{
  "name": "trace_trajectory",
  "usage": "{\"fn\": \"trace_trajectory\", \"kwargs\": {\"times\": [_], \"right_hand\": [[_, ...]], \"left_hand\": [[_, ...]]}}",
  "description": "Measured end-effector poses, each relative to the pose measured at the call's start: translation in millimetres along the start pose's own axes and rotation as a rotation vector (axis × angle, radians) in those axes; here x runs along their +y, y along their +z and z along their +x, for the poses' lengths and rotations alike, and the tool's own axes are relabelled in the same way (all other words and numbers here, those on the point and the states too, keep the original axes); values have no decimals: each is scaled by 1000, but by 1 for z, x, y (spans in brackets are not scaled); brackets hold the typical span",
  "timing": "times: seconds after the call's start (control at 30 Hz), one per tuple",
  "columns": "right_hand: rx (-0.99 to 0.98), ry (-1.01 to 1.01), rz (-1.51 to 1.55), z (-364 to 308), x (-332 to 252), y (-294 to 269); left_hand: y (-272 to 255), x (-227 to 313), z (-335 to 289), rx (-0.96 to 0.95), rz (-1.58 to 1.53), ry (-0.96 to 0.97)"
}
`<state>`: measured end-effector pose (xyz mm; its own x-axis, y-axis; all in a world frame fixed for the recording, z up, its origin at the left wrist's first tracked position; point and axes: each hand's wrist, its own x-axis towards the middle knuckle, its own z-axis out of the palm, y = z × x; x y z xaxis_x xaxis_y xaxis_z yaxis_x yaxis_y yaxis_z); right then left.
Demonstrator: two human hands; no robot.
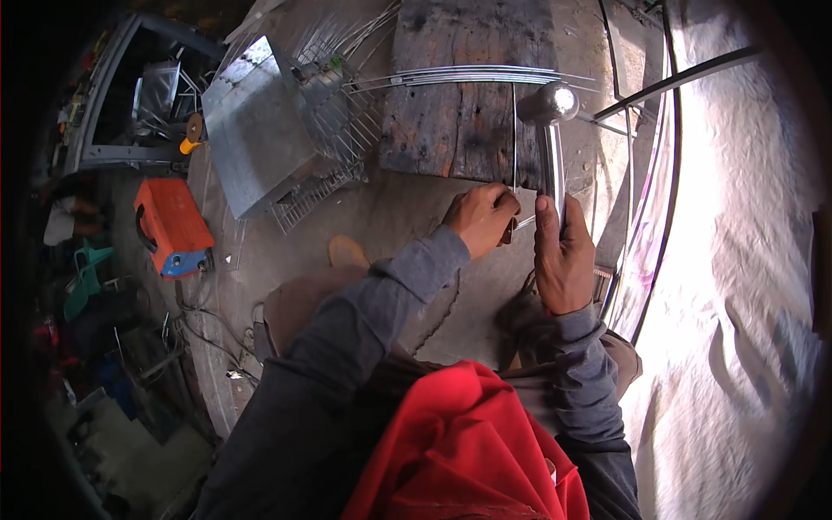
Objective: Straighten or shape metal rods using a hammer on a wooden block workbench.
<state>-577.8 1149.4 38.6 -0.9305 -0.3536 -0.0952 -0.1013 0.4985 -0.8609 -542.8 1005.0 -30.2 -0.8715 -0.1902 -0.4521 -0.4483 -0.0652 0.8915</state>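
Observation:
My left hand (483,218) is closed on a thin metal rod (515,143) just off the near edge of a thick, scorched wooden board (451,134). The rod runs away from me over the board, and a short piece of metal angles out beside my fingers. My right hand (565,260) grips the shiny metal handle of a ball peen hammer (552,160). Its rounded head is raised toward the board's right side, above the rod. Several straight metal rods (477,75) lie crosswise on the board, beyond both hands.
To the left stand a sheet-metal box (260,130) and wire racks (316,192) with loose rods sticking out. An orange and blue machine (173,227) with cables sits on the floor, near an angle grinder (192,134). A white sheet (728,260) hangs at the right beside dark metal bars (676,82).

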Motion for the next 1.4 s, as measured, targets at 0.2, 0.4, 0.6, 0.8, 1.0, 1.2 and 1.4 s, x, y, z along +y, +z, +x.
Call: {"fn": "trace_trajectory", "kwargs": {"times": [0.2, 0.4, 0.6, 0.8, 1.0, 1.2, 1.4], "right_hand": [[-67, 101, 45, 3, 7, 0], [-145, 125, 55, 12, 12, -5], [25, 157, 48, 17, 21, -4], [-113, 318, 163, 25, 5, -22], [-91, 298, 177, 21, 10, -14], [-85, 298, 140, 21, 4, -14], [-89, 279, 137, 22, 8, -14]], "left_hand": [[0, -2, 4, 18, -23, -9], [-3, 2, 1, -25, -34, -56], [-5, 31, -14, -142, -373, -112], [-25, 59, -8, -321, -738, -104], [-32, 74, -3, -387, -906, -31], [-41, 77, -1, -441, -1008, 0], [-42, 81, 2, -437, -998, 41]]}}
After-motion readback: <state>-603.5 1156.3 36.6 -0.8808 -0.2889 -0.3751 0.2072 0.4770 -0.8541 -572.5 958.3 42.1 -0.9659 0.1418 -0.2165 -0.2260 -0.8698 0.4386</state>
